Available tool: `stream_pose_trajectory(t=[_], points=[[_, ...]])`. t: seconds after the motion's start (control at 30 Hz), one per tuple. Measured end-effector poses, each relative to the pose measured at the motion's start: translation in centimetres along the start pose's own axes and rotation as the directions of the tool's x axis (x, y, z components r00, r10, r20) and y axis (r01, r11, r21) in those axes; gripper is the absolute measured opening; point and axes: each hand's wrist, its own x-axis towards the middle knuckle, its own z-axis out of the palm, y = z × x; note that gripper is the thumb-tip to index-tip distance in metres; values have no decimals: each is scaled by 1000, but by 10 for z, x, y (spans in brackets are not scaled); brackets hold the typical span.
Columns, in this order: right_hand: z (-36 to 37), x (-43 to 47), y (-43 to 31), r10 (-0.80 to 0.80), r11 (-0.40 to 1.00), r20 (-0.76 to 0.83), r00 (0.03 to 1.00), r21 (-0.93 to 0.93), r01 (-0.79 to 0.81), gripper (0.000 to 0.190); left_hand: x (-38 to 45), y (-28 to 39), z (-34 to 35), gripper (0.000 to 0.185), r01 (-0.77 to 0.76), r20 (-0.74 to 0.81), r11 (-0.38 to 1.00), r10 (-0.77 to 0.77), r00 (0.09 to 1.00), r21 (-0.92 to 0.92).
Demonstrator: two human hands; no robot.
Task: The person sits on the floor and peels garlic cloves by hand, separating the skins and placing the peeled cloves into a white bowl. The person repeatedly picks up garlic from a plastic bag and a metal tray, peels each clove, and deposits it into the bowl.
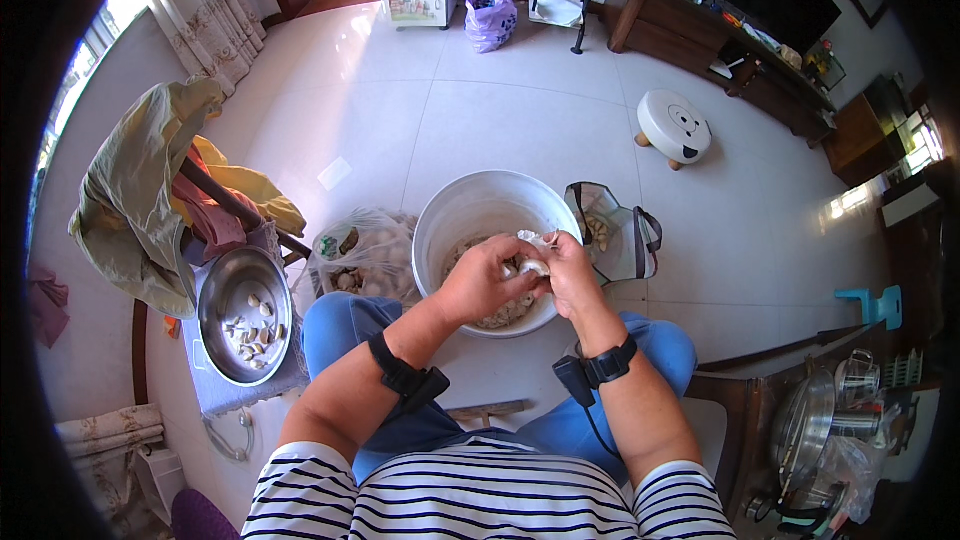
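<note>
My left hand (pixel 484 274) and my right hand (pixel 570 270) meet over a large pale bucket (pixel 433 202). Garlic cloves (pixel 534 268) are held between them, partly hidden by my fingers, and a white papery skin (pixel 532 238) sticks up at my right fingers. Pale pieces that look like garlic and skins (pixel 510 315) lie in the bottom of the bucket. Left of it rests a clear plastic bag (pixel 375 255) with garlic bulbs inside. On a cloth-covered seat at the left, a round steel basin (pixel 217 349) holds several cloves (pixel 259 334).
An upright bag with dark handles (pixel 626 247) touches the bucket's right side, pale pieces in it. A chair draped with clothes (pixel 135 187) stands left. Beyond are a round white stool (pixel 673 124), a purple bag (pixel 489 22) and a wooden TV cabinet (pixel 675 30). Steel pots (pixel 810 427) stand lower right.
</note>
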Motion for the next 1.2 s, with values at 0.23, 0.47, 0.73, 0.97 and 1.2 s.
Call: stream_pose_trajectory(t=[0.23, 0.47, 0.73, 0.97, 1.2], points=[[-3, 5, 0, -93, 996, -21, 995, -2, 93, 15, 1, -13, -4, 22, 338, 162, 440, -389, 907, -832], [-8, -2, 1, -676, 369, 223, 703, -723, 584, 59, 4, -13, -9, 16, 311, 151, 339, -424, 893, -888], [11, -21, -21, -648, 397, 443, 619, -498, 771, 34, 1, -18, -14, 17, 488, 294, 335, -489, 821, -806], [4, -19, -14, -575, 576, 312, 756, -503, 645, 32, 1, -11, -3, 25, 294, -87, 840, -371, 924, -457], [5, -18, -6, -553, 637, 250, 795, -489, 597, 33, -2, -12, -2, 25, 221, -75, 943, -246, 966, -247]])
